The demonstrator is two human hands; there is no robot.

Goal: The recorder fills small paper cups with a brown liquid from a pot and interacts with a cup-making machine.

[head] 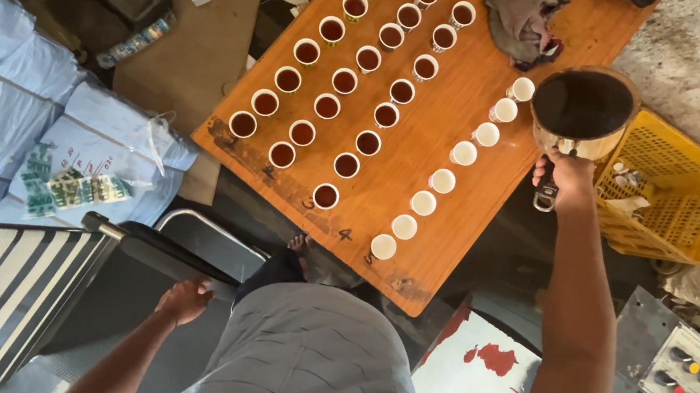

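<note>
Here, the pot (582,108) of dark tea is gripped by its handle in the right hand (567,179), above the empty white cups (444,180); the left hand (184,300) hangs loosely curled. Pouring should be kept slow and level.

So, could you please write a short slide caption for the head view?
Right hand holds a pot of dark liquid beside the empty white cups on a wooden table.

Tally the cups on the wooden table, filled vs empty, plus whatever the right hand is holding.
Filled cups: 24
Empty white cups: 8
Pot of dark liquid, held in right hand: 1
Total: 33
</note>
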